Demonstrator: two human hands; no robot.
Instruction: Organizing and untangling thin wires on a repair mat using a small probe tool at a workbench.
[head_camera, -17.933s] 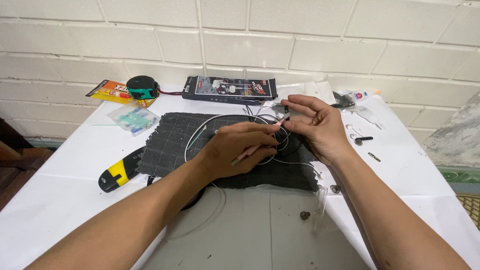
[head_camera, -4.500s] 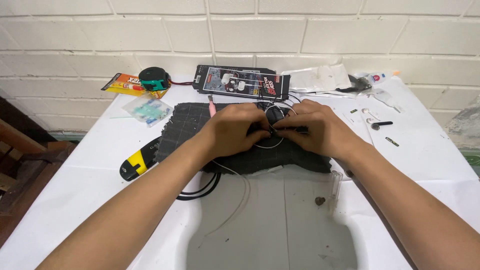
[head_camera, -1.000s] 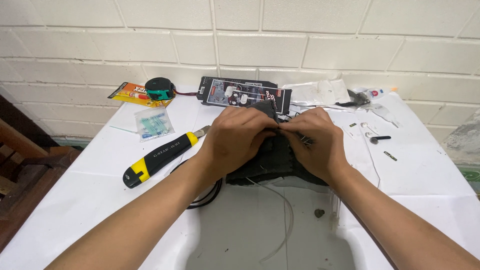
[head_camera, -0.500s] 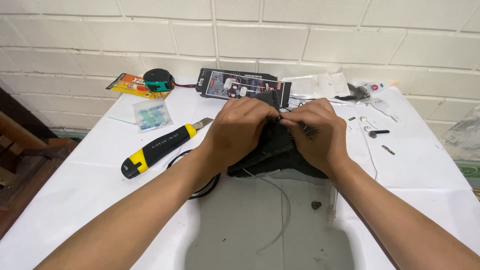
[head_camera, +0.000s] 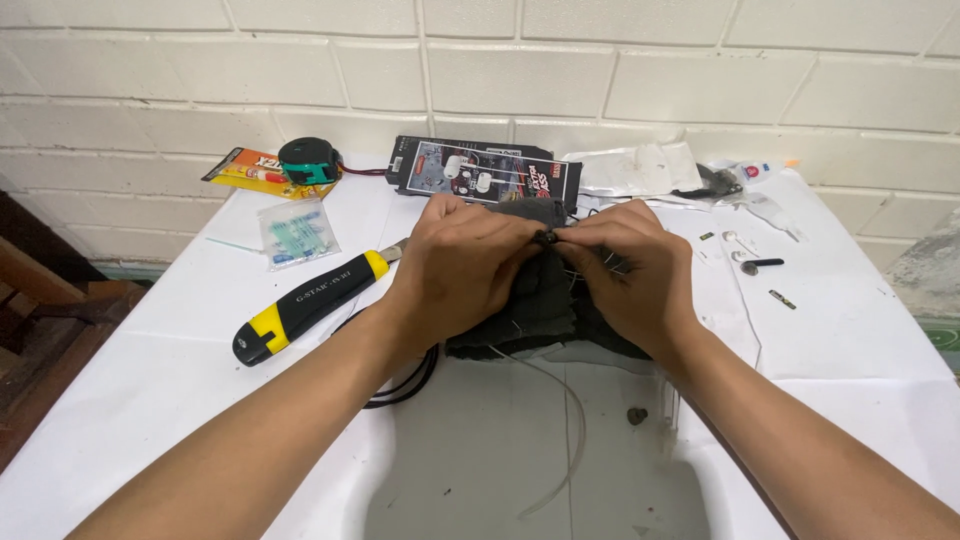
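Note:
My left hand (head_camera: 462, 268) and my right hand (head_camera: 635, 268) meet over a bunched dark grey cloth (head_camera: 535, 305) in the middle of a white table (head_camera: 150, 390). The fingertips of both hands pinch a small black part (head_camera: 545, 238) at the top of the cloth. Thin white wire (head_camera: 565, 420) trails from under the cloth toward me. A black cable (head_camera: 408, 375) loops out below my left wrist. What lies under my palms is hidden.
A yellow and black utility knife (head_camera: 305, 305) lies left of my left hand. Behind stand a dark printed box (head_camera: 480, 175), a clear bag (head_camera: 298, 230), a glue packet (head_camera: 250, 170), a green tape measure (head_camera: 308, 160), and small loose parts (head_camera: 750, 262) at right. A brick wall (head_camera: 600, 70) backs the table.
The cloth was flat and spread out earlier and is now bunched up between my hands. The utility knife is more exposed. In the last second my hands barely shifted.

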